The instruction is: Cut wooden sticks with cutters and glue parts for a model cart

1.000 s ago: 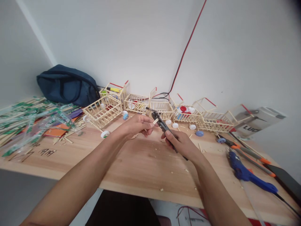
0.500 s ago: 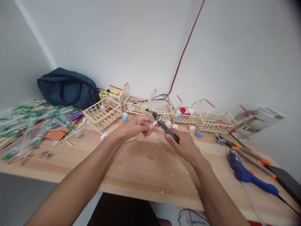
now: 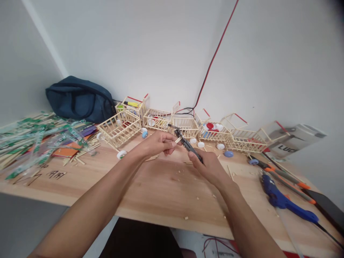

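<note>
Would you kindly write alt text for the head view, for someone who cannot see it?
The left hand holds a wooden stick to a plier-like tool in the right hand, above a wooden table, with miniature stick carts behind and a blue glue gun at right.

The scene is lit softly and fairly brightly, apparently from above, and the wall (image 3: 150, 46) is rendered a flat, cool grey. Faint, loose-edged shadows are cast on the table (image 3: 161, 200) beside the forearms (image 3: 243, 218). The top right corner is darkened. Toward the right edge, the box (image 3: 292, 141) is stretched and smeared. Fine detail is softened, and the pliers (image 3: 189, 146) are slightly blurred.
</note>
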Demonstrator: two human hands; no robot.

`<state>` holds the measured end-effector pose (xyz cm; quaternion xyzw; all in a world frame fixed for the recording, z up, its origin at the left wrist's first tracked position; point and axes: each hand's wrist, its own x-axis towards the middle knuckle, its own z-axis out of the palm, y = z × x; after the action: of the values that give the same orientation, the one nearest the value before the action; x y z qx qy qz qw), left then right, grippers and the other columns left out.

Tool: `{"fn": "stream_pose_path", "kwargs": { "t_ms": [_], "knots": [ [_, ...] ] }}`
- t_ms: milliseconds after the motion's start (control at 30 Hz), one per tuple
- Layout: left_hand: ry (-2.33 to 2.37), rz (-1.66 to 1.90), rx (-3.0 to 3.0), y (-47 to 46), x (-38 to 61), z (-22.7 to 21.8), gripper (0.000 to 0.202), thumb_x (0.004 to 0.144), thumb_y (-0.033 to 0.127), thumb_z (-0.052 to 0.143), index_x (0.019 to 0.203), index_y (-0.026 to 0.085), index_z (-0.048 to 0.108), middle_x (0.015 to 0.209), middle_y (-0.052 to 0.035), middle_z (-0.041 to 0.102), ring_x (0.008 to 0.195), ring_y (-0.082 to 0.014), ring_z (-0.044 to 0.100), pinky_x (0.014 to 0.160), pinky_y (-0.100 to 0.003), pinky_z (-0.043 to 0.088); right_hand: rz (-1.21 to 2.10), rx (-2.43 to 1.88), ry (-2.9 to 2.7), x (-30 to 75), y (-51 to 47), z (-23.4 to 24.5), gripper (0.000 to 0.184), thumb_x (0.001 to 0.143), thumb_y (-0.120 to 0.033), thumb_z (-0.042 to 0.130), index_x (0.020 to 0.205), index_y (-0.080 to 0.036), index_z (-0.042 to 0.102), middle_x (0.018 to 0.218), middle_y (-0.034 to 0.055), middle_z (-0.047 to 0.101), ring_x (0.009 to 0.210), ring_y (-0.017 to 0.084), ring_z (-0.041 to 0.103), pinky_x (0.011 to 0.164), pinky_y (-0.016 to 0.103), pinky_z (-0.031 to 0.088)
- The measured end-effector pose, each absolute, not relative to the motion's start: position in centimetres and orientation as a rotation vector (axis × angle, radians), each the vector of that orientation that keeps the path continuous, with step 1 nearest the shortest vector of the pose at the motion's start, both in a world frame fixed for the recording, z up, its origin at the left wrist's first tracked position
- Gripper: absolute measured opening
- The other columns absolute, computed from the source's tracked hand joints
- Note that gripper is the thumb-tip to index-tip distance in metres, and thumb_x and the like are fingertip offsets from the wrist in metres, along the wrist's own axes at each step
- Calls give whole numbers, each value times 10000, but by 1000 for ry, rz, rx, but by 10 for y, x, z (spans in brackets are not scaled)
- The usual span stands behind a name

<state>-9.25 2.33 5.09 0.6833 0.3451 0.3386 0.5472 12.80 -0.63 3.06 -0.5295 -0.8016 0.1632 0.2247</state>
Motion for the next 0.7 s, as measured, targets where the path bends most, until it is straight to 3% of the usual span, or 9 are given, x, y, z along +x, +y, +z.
{"fn": "stream_pose_path", "kwargs": {
  "t_ms": [700],
  "knots": [
    [571, 563, 1431, 24, -78, 25, 311, 775, 335, 635, 961, 86, 653, 570, 22, 535, 519, -72, 463, 533, -205, 358, 195, -1616, -2157, 148, -44, 8, 535, 933, -559, 304, 589, -197, 497, 520, 41, 544, 482, 158, 462, 513, 280, 260]
  ]
}}
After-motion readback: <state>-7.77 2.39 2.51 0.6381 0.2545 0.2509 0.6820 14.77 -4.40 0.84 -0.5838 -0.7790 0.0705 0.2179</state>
